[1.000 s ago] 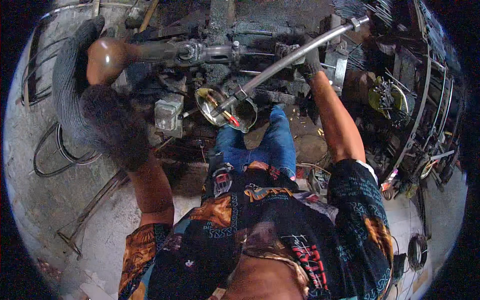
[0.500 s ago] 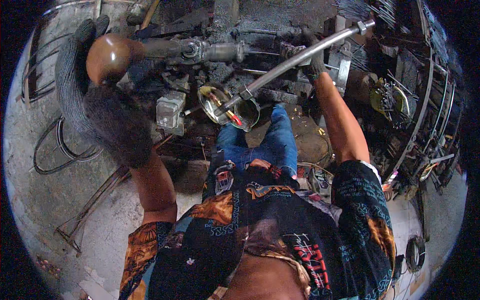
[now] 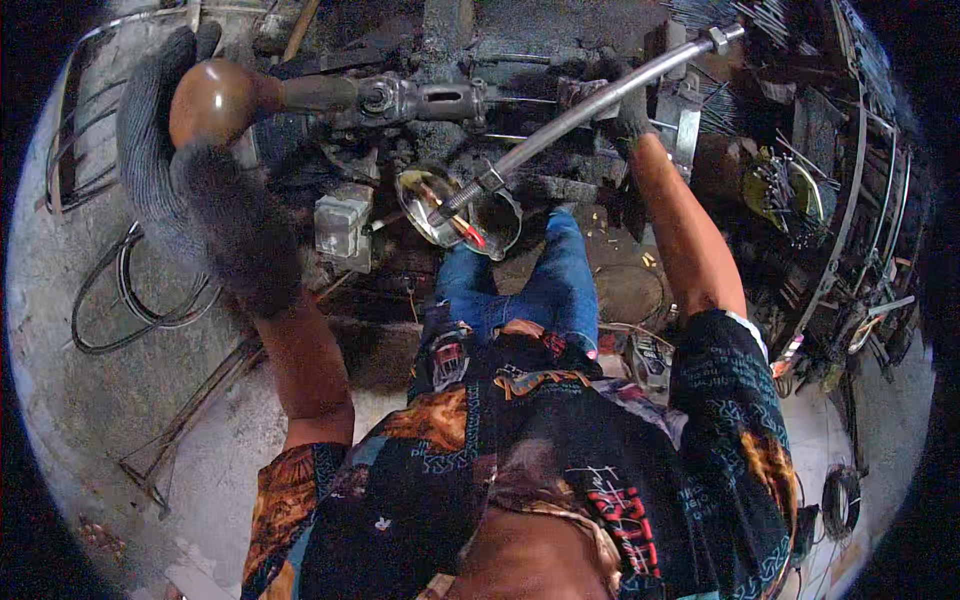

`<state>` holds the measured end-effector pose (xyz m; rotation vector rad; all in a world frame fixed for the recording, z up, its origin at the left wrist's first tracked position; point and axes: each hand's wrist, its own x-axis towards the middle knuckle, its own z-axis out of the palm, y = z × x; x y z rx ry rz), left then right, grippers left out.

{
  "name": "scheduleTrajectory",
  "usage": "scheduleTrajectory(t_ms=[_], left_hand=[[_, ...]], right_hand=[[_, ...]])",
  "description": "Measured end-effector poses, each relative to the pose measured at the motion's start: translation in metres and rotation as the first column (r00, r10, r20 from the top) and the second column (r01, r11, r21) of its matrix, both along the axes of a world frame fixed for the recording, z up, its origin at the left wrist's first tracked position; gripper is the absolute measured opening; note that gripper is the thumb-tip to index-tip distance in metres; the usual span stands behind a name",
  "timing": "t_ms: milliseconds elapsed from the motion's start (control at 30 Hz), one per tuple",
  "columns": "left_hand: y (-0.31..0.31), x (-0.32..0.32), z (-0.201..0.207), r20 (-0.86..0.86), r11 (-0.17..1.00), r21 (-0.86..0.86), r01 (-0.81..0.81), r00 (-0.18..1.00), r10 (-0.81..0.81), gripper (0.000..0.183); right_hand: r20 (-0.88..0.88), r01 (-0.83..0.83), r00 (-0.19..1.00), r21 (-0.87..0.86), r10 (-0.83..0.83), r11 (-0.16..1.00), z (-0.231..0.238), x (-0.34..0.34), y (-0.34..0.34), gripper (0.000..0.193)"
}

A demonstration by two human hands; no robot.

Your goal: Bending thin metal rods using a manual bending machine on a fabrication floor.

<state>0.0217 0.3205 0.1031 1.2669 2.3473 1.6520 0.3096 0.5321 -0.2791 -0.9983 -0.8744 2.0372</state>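
Note:
My left hand (image 3: 225,215), in a dark knitted glove, curls round a round brown wooden knob (image 3: 212,103) at the upper left. From the knob a dark metal lever arm (image 3: 320,94) runs right to a bolted joint and a slotted metal sleeve (image 3: 440,101). My right hand (image 3: 630,115), gloved too, is at the machine on the upper right, beside a thick steel bar (image 3: 590,107) with a threaded lower end. That bar hides most of its fingers, so what they hold does not show. A thin rod (image 3: 520,100) points from the sleeve towards this hand.
Below the bar hangs a round clear dish (image 3: 497,222) with a red-tipped item inside. Left of it is a grey metal box (image 3: 342,225). At the right, a yellowish container (image 3: 785,198) holds thin metal pieces near curved metal bars (image 3: 850,215). A black hose (image 3: 125,290) loops at left.
The knob has shifted slightly up and left with my left hand on it. The metal sleeve has turned, so its slot now faces up. My right hand stays in nearly the same place.

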Motion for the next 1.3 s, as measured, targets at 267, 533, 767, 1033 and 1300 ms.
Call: scheduleTrajectory(t_ms=[267, 533, 767, 1033, 1300], left_hand=[[0.012, -0.009, 0.008, -0.160, 0.988, -0.105, 0.110, 0.979, -0.126, 0.047], [0.024, 0.009, 0.005, -0.144, 0.986, 0.153, 0.071, 0.988, -0.049, 0.044], [0.019, 0.004, 0.008, -0.119, 0.995, 0.037, 0.095, 0.989, -0.090, 0.039], [0.024, 0.000, 0.020, -0.218, 0.972, -0.094, 0.216, 0.948, -0.232, 0.036], [0.021, 0.008, 0.020, 0.041, 0.965, 0.042, 0.258, 0.965, -0.260, 0.036]], right_hand=[[0.143, -0.009, 0.990, 0.096, -0.004, 0.995, 0.002, -0.006, 0.005, 0.032], [0.119, 0.013, 0.993, 0.005, -0.013, 1.000, -0.029, 0.009, 0.014, 0.039], [0.233, -0.024, 0.972, 0.161, -0.014, 0.987, -0.023, -0.002, 0.013, 0.025], [0.263, -0.045, 0.965, 0.170, -0.002, 0.984, -0.012, -0.003, 0.012, 0.020], [0.433, -0.172, 0.900, 0.256, 0.047, 0.951, -0.024, 0.002, 0.015, 0.017]])
